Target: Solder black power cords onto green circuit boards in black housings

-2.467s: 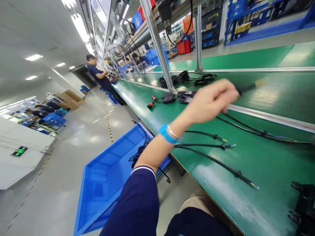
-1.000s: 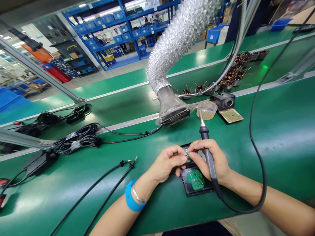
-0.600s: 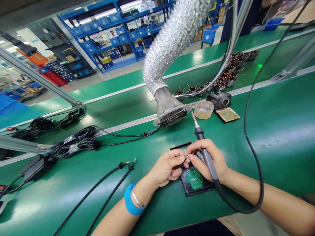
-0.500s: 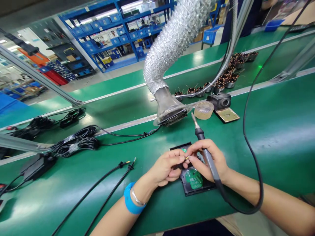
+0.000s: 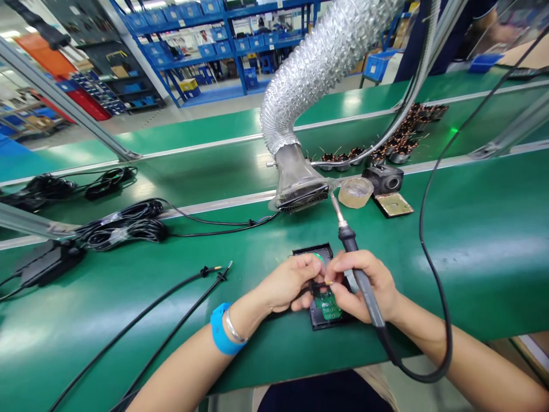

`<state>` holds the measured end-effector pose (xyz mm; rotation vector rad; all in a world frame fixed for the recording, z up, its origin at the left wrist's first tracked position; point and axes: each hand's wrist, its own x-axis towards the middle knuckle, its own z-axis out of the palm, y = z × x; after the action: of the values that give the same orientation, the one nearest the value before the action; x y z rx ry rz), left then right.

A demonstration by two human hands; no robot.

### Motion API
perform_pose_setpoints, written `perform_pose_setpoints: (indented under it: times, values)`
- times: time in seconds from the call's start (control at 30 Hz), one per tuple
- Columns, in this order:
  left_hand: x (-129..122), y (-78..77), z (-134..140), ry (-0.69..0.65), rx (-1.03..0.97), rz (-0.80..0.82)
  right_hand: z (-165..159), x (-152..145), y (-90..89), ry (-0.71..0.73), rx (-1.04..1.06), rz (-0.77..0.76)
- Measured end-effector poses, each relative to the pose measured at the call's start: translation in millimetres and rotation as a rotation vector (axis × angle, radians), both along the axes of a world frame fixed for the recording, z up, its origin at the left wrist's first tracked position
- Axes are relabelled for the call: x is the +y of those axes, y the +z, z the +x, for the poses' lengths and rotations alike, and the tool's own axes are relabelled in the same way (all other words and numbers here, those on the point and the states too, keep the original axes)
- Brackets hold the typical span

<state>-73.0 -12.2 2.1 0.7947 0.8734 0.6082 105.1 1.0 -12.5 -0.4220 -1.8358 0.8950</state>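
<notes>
My left hand (image 5: 295, 280) is closed around a black cable (image 5: 316, 285) with a yellowish wire end pointing right. My right hand (image 5: 364, 283) holds a soldering iron (image 5: 364, 286), its metal tip up and away from the wire. The thumb and fingertips of that same hand pinch the cable's wire end. Beneath both hands lies an open black plastic case (image 5: 319, 320) with a green circuit board (image 5: 329, 306) in it; the hands hide part of both.
A fume extractor nozzle (image 5: 300, 177) hangs above the bench. Right of it sit a translucent dish (image 5: 355, 192) and an iron stand with sponge (image 5: 393, 204). Two loose cables (image 5: 171, 303) lie at left, near coiled cables (image 5: 124, 229) and a black adapter (image 5: 47, 262). Copper-wound coils (image 5: 398, 143) stand behind.
The view has shifted slightly. My left hand has turned, so more of the black cable shows, and the wire end sits a little lower. The soldering iron stays in my right hand.
</notes>
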Motion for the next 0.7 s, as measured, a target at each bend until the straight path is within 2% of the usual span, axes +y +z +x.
perform_pose_setpoints:
  times: [0.1,0.2,0.27,0.4,0.53,0.63,0.7]
  values:
    - [-12,-1.4,2,0.144,0.091,0.265,3,-1,5.9,-0.04,-0.064,0.029]
    - [-23,0.4,2,0.224,0.408,0.701,2,-2,8.8,-0.1,-0.113,0.063]
    - [-28,2.0,1,0.251,0.569,0.89,2,-3,10.1,-0.118,-0.119,0.08]
    - [-31,3.4,0,0.247,0.623,0.994,0,-11,16.3,-0.164,-0.165,0.039]
    - [-32,4.4,-1,0.271,0.582,1.06,-10,-25,24.5,-0.323,-0.184,-0.154]
    - [-34,5.0,1,0.368,0.561,1.037,-28,-38,23.9,-0.467,-0.094,-0.262]
    - [-36,5.3,5,0.477,0.537,0.935,-43,-46,18.9,-0.596,-0.007,-0.25]
